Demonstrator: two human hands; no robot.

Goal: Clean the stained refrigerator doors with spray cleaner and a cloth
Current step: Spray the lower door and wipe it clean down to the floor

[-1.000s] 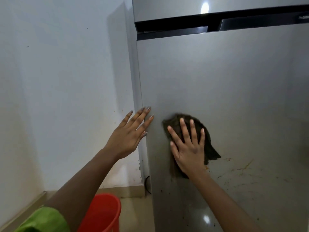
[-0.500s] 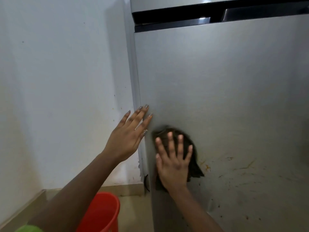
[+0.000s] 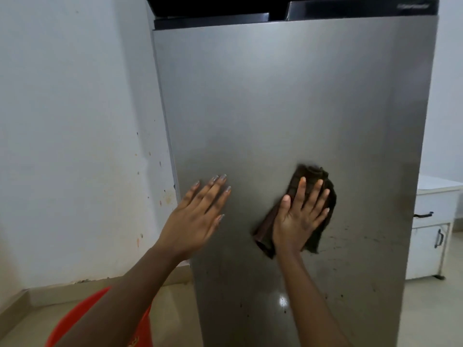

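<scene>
Refrigerator door (image 3: 288, 108): silver-grey, closed, upright; dark specks and streaks toward 4 and 6 o'clock.
Cloth (image 3: 312, 174): dark brown, crumpled, flat against the door, near 6 o'clock of its middle.

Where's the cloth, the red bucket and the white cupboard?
cloth (image 3: 312, 175): head view, its top fold.
red bucket (image 3: 145, 331): head view, its side wall.
white cupboard (image 3: 437, 204): head view, its drawer front.

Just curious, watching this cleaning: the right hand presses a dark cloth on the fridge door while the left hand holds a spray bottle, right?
Not quite. In the head view the left hand holds nothing; it lies open, fingers straight, at the door. The right hand does press the cloth on it.
</scene>
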